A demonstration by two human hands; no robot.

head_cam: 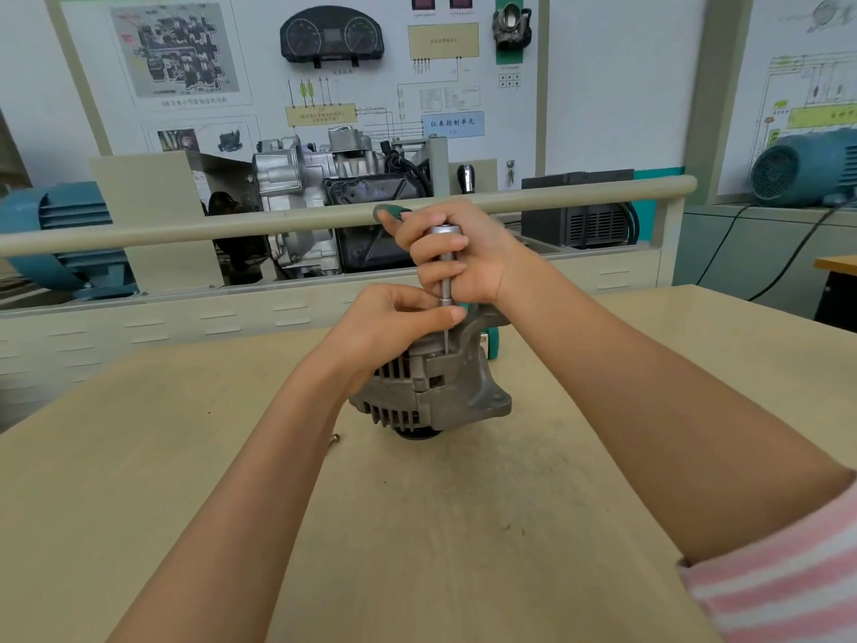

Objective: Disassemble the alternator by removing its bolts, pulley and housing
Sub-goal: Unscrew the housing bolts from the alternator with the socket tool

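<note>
A grey cast alternator [436, 392] stands on the tan table [417, 526], a little beyond its middle, with its slotted housing facing me. A ratchet wrench with a green handle [392, 212] and a long steel extension [446, 290] stands upright over the alternator's top right side, its thin lower end reaching down into the housing. My right hand [463, 257] grips the upper part of the extension just under the ratchet head. My left hand [394, 324] pinches the extension's lower end and hides the top of the alternator.
A small loose metal part [335, 439] lies on the table left of the alternator. A green tool [492, 336] shows partly behind the alternator. Beyond the table run a beige rail [185, 227], a gearbox display [324, 187] and wall training boards. Blue motors [807, 169] stand at both sides.
</note>
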